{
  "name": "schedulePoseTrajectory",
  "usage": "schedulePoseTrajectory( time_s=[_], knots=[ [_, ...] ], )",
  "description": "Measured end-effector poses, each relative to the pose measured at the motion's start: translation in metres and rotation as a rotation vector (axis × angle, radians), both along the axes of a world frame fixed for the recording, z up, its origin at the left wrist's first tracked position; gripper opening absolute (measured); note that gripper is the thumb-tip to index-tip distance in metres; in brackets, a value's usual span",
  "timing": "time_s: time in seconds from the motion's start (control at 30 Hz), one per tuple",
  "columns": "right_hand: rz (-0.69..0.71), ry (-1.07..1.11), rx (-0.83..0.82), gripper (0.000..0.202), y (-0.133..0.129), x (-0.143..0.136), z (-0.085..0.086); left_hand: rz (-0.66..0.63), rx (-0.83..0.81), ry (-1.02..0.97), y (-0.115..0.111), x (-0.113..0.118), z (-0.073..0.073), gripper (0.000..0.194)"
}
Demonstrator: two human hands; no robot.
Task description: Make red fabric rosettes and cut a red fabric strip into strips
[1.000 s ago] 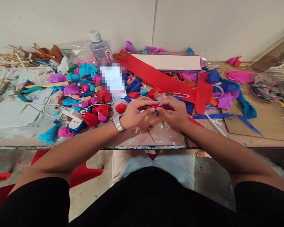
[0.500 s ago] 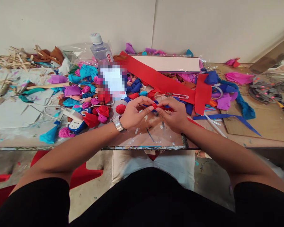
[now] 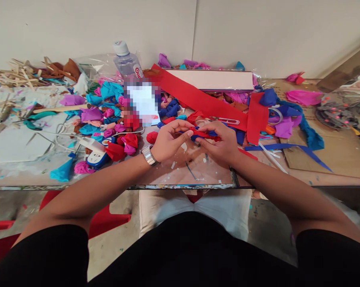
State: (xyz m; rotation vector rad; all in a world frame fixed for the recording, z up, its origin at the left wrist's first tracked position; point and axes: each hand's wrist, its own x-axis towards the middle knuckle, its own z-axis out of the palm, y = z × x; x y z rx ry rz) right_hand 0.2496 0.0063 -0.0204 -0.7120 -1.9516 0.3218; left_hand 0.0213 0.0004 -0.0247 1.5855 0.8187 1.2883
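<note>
Between my two hands is a strip of red crepe paper (image 3: 204, 134), narrow and partly covered by the fingers. My left hand (image 3: 170, 142), with a metal-band watch (image 3: 149, 156) at the wrist, pinches its left end between thumb and fingertips. The rest of the strip runs into my right hand (image 3: 222, 144), whose thumb and forefinger lie along either side of it. Just beyond the hands are wide red crepe paper (image 3: 198, 95) and a utility knife (image 3: 224, 120) with a pale handle. A red paper bud (image 3: 151, 138) lies beside my left hand.
At the left, a power strip (image 3: 96, 156) with cables sits among colourful crumpled paper pieces. A capped bottle (image 3: 127, 63) stands behind a blurred bright screen (image 3: 142, 103). Wooden sticks (image 3: 27, 77) are piled far left. Cardboard (image 3: 332, 159) and a blue strip (image 3: 302, 149) lie right.
My right thumb and forefinger have spread and drawn slightly from my left fingertips. More of the red strip shows between the hands, where a small bunched red piece was pinched before.
</note>
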Motion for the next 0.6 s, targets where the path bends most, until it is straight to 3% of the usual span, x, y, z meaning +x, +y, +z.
schedulePoseTrajectory(
  time_s=[0.6],
  knots=[
    [-0.038, -0.034, 0.047, 0.014, 0.0003, 0.0007, 0.0000, -0.053, -0.088, -0.034, -0.0016, 0.0018, 0.0022, 0.041]
  ],
)
